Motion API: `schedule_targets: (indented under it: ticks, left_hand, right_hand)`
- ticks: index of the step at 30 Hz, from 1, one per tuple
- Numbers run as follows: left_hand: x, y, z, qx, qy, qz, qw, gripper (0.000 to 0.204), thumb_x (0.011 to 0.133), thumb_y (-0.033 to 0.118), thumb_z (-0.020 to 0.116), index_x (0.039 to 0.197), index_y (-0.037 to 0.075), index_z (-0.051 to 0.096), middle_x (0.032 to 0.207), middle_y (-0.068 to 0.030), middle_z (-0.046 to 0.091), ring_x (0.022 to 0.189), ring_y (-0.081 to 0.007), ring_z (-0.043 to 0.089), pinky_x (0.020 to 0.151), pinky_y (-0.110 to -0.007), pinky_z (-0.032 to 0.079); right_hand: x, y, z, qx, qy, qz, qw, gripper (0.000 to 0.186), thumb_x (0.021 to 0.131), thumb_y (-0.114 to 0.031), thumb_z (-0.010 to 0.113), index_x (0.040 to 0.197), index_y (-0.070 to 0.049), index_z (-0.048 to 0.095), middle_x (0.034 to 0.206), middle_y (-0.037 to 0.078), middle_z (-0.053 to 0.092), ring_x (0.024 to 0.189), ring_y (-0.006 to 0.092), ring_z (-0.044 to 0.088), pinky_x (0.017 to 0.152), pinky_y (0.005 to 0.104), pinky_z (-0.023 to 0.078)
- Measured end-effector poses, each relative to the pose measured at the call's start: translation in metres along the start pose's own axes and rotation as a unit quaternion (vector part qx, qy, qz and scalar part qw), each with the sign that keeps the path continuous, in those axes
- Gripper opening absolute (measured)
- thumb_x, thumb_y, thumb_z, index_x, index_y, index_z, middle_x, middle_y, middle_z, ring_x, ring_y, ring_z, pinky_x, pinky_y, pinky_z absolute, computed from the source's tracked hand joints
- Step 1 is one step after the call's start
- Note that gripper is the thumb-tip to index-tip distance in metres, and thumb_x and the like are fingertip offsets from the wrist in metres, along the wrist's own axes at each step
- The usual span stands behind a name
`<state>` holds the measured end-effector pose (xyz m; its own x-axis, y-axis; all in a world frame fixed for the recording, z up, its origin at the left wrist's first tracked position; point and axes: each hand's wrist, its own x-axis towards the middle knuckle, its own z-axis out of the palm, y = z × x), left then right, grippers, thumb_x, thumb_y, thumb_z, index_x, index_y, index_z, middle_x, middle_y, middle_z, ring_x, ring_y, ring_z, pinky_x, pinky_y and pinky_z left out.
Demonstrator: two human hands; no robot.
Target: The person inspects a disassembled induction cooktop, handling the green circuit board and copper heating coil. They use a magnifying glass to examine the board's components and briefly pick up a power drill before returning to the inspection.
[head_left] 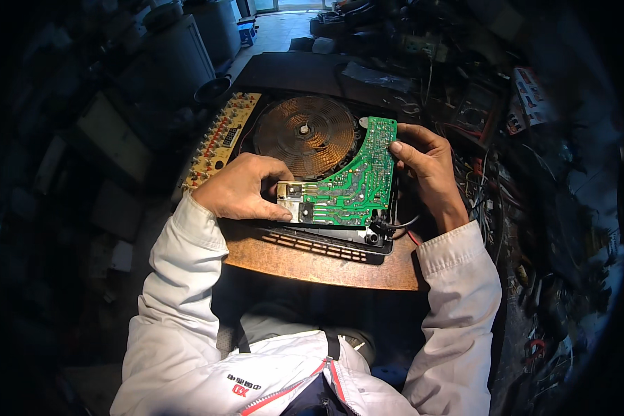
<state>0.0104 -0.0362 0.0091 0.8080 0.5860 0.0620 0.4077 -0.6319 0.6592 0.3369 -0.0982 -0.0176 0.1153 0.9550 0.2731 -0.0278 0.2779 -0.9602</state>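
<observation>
White jacket at the bottom, sleeves reaching up to the worktop, bare wood along its front edge. Black housing with a slotted vent lies open on it, vent just inside that edge. Black cable by the housing's front right corner. Green circuit board, solder side up, is in both hands over the housing's right half; can't tell if it touches below. Left hand: thumb and fingers pinch the silver metal plate at the board's front left corner. Right hand: fingers grip the board's right edge near its far end. Copper coil sits behind the board; yellow control board toward the worktop's left edge. Clear plastic bag near the far right corner.
</observation>
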Motion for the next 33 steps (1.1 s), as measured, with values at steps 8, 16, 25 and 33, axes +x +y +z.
schedule_targets:
  ticks: [8, 16, 25, 33]
  left_hand:
    - [0.001, -0.007, 0.000, -0.076, -0.031, -0.025, 0.996, 0.049, 0.067, 0.024, 0.094, 0.101, -0.001, 0.069, 0.085, -0.0019, 0.067, 0.076, -0.0098, 0.055, 0.068, -0.026, 0.046]
    - [0.001, -0.009, 0.001, -0.092, -0.028, -0.021, 0.995, 0.050, 0.066, 0.026, 0.094, 0.101, 0.000, 0.069, 0.085, -0.0010, 0.066, 0.077, -0.0094, 0.054, 0.067, -0.026, 0.045]
    - [0.001, -0.003, 0.001, -0.072, -0.033, -0.044, 0.996, 0.049, 0.066, 0.023, 0.094, 0.099, -0.003, 0.070, 0.084, -0.0048, 0.068, 0.074, -0.0113, 0.055, 0.067, -0.027, 0.048]
    - [0.001, -0.005, 0.001, -0.099, -0.034, -0.050, 0.993, 0.046, 0.066, 0.020, 0.095, 0.100, 0.001, 0.070, 0.086, 0.0001, 0.067, 0.075, -0.0077, 0.054, 0.067, -0.024, 0.044]
  right_hand:
    - [0.001, 0.006, -0.002, 0.031, -0.015, -0.003, 0.999, 0.036, 0.086, -0.009, 0.078, 0.119, 0.004, 0.068, 0.098, 0.007, 0.074, 0.078, 0.0076, 0.064, 0.065, 0.0210, 0.050]
    - [0.001, 0.011, -0.006, 0.055, -0.021, 0.007, 0.998, 0.035, 0.091, -0.014, 0.074, 0.120, 0.004, 0.068, 0.097, 0.007, 0.074, 0.080, 0.0084, 0.065, 0.068, 0.0226, 0.052]
    - [0.003, 0.012, -0.010, 0.083, -0.037, 0.010, 0.996, 0.030, 0.094, -0.011, 0.069, 0.119, 0.005, 0.069, 0.102, 0.009, 0.074, 0.086, 0.0119, 0.068, 0.080, 0.0256, 0.054]
    - [0.004, 0.014, -0.010, 0.094, -0.025, 0.015, 0.995, 0.028, 0.092, -0.009, 0.070, 0.117, 0.005, 0.070, 0.103, 0.009, 0.074, 0.090, 0.0124, 0.068, 0.083, 0.0258, 0.054]
